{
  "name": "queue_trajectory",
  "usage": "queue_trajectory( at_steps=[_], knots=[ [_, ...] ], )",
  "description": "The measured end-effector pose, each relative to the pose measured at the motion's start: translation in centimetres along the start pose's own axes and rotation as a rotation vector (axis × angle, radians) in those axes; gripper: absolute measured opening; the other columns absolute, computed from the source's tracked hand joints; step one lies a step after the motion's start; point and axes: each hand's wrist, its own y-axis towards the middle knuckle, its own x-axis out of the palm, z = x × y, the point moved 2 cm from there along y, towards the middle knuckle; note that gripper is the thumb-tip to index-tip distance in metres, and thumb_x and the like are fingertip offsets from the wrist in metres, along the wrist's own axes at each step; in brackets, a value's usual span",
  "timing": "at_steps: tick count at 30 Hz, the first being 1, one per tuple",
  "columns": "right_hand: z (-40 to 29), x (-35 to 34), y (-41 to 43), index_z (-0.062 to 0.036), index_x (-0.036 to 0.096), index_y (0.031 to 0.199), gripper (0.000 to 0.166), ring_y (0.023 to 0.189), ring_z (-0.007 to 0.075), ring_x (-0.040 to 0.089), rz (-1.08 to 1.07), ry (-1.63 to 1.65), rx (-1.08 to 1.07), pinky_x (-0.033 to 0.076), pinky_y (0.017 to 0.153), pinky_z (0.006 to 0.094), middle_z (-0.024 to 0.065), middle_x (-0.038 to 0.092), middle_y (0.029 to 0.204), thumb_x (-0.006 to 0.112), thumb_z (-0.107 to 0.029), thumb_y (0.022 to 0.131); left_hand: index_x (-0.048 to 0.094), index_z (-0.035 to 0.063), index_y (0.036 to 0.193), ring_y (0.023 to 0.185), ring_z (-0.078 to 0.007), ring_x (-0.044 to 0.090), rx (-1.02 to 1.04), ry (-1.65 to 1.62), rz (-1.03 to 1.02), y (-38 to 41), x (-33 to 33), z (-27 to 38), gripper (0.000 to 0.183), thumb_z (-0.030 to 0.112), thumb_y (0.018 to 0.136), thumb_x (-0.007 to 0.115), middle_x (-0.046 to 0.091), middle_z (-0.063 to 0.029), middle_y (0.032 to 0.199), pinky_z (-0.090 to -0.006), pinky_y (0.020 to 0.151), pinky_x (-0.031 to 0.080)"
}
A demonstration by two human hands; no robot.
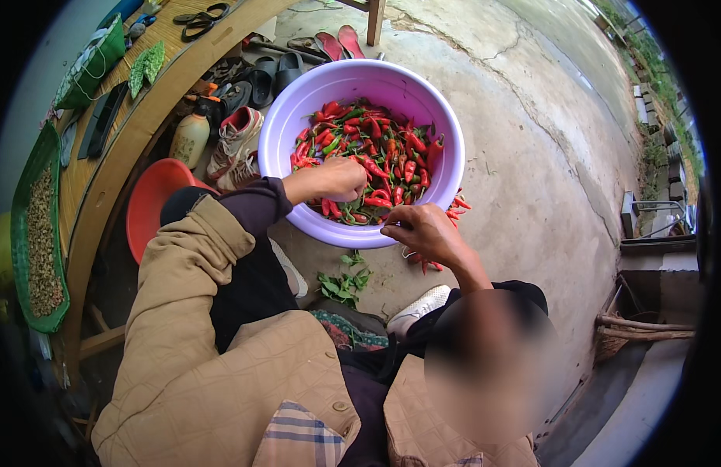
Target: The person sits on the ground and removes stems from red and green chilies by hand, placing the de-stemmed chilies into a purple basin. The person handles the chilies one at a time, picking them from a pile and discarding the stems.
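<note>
A purple plastic basin (448, 111) stands on the ground before me, with many red chili peppers (408, 170) in it, some green ones and stems among them. My left hand (341, 178) is over the peppers with its fingers curled down; whether it grips one is hidden. At the basin's near right rim is my right hand (425, 230), thumb and fingertips drawn close together. Anything between them is too small to make out. More red peppers (458, 205) lie on the ground just outside the basin, partly behind my right hand.
Green leaves (344, 285) lie on the concrete floor (529, 140) by my feet. To the left are a red plastic basin (153, 195), a spray bottle (190, 140), shoes (236, 140) and a wooden bed frame (124, 134). On it rests a green tray (30, 292) of small dried pieces.
</note>
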Motion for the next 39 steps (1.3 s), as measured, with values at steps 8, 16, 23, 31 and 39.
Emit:
queue_trajectory(
  at_steps=[8, 16, 23, 31, 39],
  knots=[
    [-0.6, -0.7, -0.2, 0.0001, 0.069, 0.094, 0.022, 0.061, 0.0171, 0.062, -0.044, 0.046, 0.122, 0.048, 0.059, 0.0333, 0.0118, 0.065, 0.07, 0.068, -0.021, 0.087, 0.071, 0.0012, 0.105, 0.078, -0.0151, 0.067, -0.029, -0.77, -0.531, -4.7, -6.6, 3.1, 0.027, 0.021, 0.086, 0.07, 0.072, -0.0054, 0.087, -0.0307, 0.069, 0.052],
    [-1.1, -0.4, 0.3, 0.0011, 0.068, 0.094, 0.023, 0.061, 0.0167, 0.06, -0.04, 0.064, 0.06, 0.048, 0.06, 0.0339, 0.0122, 0.064, 0.07, 0.068, -0.021, 0.089, 0.066, 0.028, 0.106, 0.129, -0.0284, 0.037, 0.295, 0.378, 0.034, -4.5, 1.4, 0.5, 0.037, 0.016, 0.071, 0.071, 0.045, -0.0054, 0.13, -0.0539, 0.085, 0.042],
    [-0.3, 0.4, 0.8, -0.0016, 0.067, 0.087, 0.021, 0.063, 0.0299, 0.061, -0.007, 0.077, 0.07, 0.046, 0.061, 0.0408, 0.0164, 0.062, 0.068, 0.067, -0.022, 0.086, 0.065, 0.0176, 0.09, 0.116, -0.0288, 0.047, 0.194, 0.171, 0.179, -3.0, -0.1, -2.0, 0.022, 0.003, 0.073, 0.063, 0.05, -0.0075, 0.117, -0.0423, 0.082, 0.047],
    [0.2, 0.9, 1.1, -0.0008, 0.067, 0.088, 0.021, 0.063, 0.0296, 0.062, -0.04, 0.022, 0.071, 0.046, 0.061, 0.0407, 0.0169, 0.062, 0.068, 0.067, -0.021, 0.086, 0.07, 0.0096, 0.096, 0.105, -0.028, 0.053, 0.043, 0.323, 0.562, -3.4, -4.8, -6.8, 0.026, 0.004, 0.071, 0.068, 0.06, -0.007, 0.106, -0.0397, 0.09, 0.047],
    [-0.4, 0.8, 1.4, -0.0005, 0.067, 0.088, 0.02, 0.062, 0.0282, 0.062, 0.017, 0.055, 0.044, 0.046, 0.059, 0.0394, 0.0162, 0.063, 0.068, 0.068, -0.021, 0.086, 0.07, 0.0072, 0.069, 0.087, -0.0253, 0.058, 0.032, 0.382, 0.148, -2.2, 4.1, -0.8, 0.014, 0.021, 0.066, 0.069, 0.063, -0.0063, 0.078, -0.0373, 0.074, 0.045]
  ],
)
